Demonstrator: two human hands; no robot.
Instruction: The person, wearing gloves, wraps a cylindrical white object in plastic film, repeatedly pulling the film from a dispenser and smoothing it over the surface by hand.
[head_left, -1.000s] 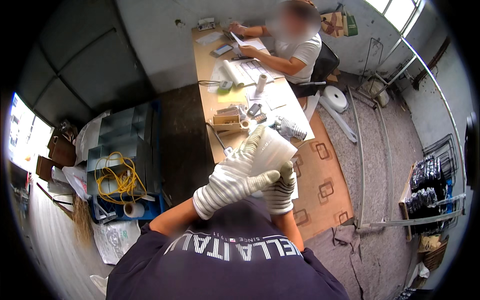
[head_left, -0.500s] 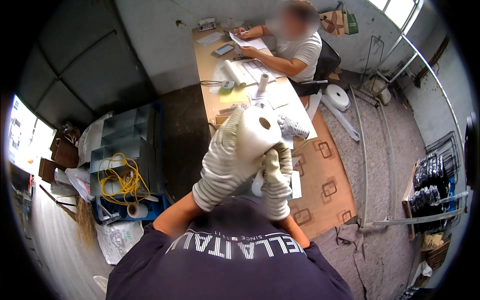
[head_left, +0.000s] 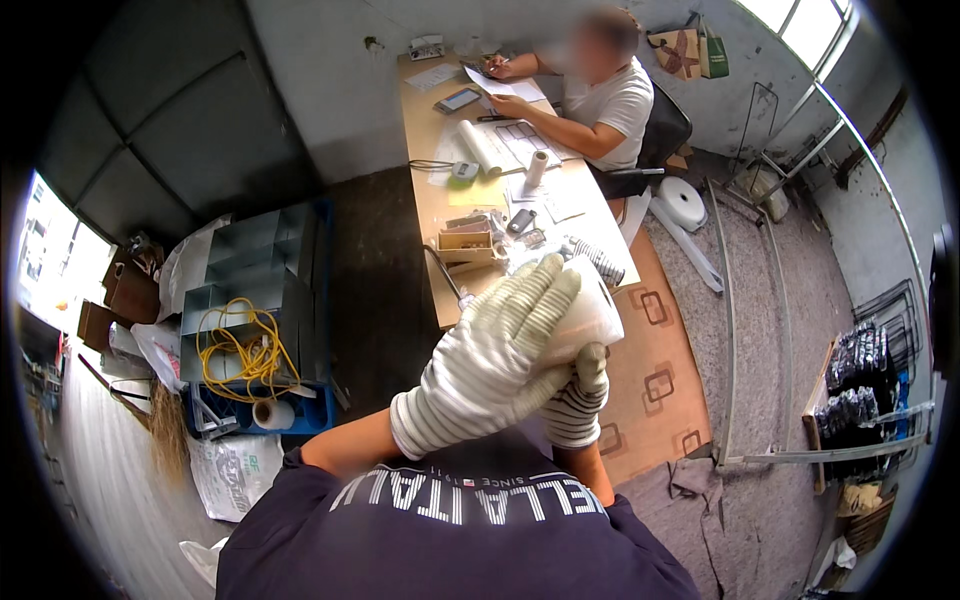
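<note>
One head-worn fisheye camera looks steeply down, close over the person's gloved hands, with the wooden desk farther ahead.

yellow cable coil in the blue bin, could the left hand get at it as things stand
Probably not right away. The left hand is wrapped over the white roll held with the right hand, and the yellow cable coil lies well off to the left, uncovered but apart.

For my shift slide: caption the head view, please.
Gloved left hand and right hand grip a white roll above a cluttered desk.
</note>
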